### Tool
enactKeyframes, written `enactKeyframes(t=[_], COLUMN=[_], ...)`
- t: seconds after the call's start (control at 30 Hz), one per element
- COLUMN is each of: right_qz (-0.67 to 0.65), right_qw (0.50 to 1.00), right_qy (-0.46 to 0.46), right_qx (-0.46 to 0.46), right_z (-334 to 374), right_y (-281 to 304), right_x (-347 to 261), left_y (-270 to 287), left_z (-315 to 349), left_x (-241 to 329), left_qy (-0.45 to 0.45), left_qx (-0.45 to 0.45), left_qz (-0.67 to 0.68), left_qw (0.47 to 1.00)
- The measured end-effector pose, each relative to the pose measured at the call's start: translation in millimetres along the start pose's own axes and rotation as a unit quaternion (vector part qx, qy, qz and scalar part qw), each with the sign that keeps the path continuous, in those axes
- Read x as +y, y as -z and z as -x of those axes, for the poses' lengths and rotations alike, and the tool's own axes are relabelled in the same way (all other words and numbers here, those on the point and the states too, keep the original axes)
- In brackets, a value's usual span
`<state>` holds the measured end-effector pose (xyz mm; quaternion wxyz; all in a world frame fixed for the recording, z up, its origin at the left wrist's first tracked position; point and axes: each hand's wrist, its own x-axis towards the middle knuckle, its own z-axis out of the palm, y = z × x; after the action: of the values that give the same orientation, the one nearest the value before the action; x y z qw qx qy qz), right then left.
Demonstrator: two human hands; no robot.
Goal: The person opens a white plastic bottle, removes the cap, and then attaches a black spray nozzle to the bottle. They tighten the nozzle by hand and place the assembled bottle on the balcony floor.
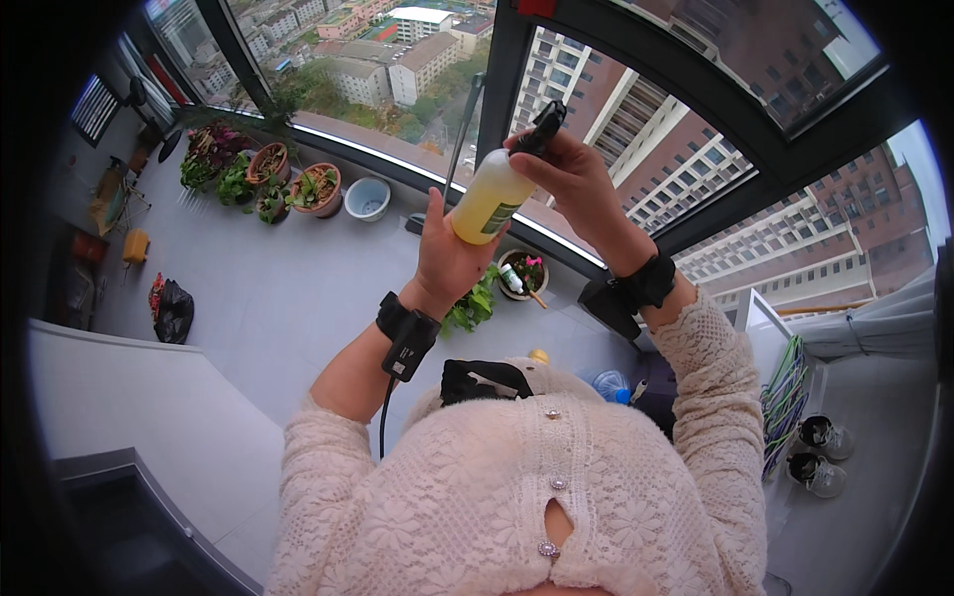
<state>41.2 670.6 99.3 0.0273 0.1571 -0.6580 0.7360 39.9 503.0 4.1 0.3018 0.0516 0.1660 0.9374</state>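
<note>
In front of the window I hold up a spray bottle [481, 211], tilted so that its top leans away to the right. It has a clear-looking body with yellow liquid, a dark label and a black spray head [543, 129]. My left hand [447, 260] holds the bottle's base against the palm, thumb raised beside it, its other fingers largely hidden. Closed around the spray head at the neck are the fingers of my right hand [574, 179]. Whether the head is screwed on tight cannot be seen.
Potted plants [316, 187] and a pale blue pot [368, 199] line the window wall at left. Below my hands stand a flowering pot [525, 274] and leafy greens [471, 306]. A black bag [175, 310] lies far left; shoes [819, 457] sit at right.
</note>
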Motion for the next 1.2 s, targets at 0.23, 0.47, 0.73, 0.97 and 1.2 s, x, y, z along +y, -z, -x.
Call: enactKeyframes(t=[0.23, 0.47, 0.73, 0.97, 1.2], right_qz=[0.066, 0.060, 0.048, 0.037, 0.019], right_qw=[0.998, 0.998, 0.998, 0.997, 0.999], right_qy=[-0.016, -0.011, 0.012, -0.014, 0.020], right_qx=[0.000, 0.035, -0.031, -0.063, 0.022], right_z=[0.3, 0.8, 4.2, 1.2, 0.7], right_y=[8.8, 8.6, 6.4, 11.7, 4.3], right_x=[-4.3, -1.5, -5.6, -6.9, 7.4], left_y=[30.8, 10.0, 2.4, 22.5, 13.9], left_z=[-6.6, 0.8, -1.1, -6.3, -2.8], left_x=[6.8, -6.4, -1.8, 12.3, 6.3], left_qy=[0.215, -0.030, -0.007, 0.205, 0.032], left_qx=[-0.255, -0.049, -0.049, -0.228, -0.043], left_qz=[0.071, -0.092, -0.012, 0.088, -0.005], left_qw=[0.940, 0.994, 0.999, 0.948, 0.999])
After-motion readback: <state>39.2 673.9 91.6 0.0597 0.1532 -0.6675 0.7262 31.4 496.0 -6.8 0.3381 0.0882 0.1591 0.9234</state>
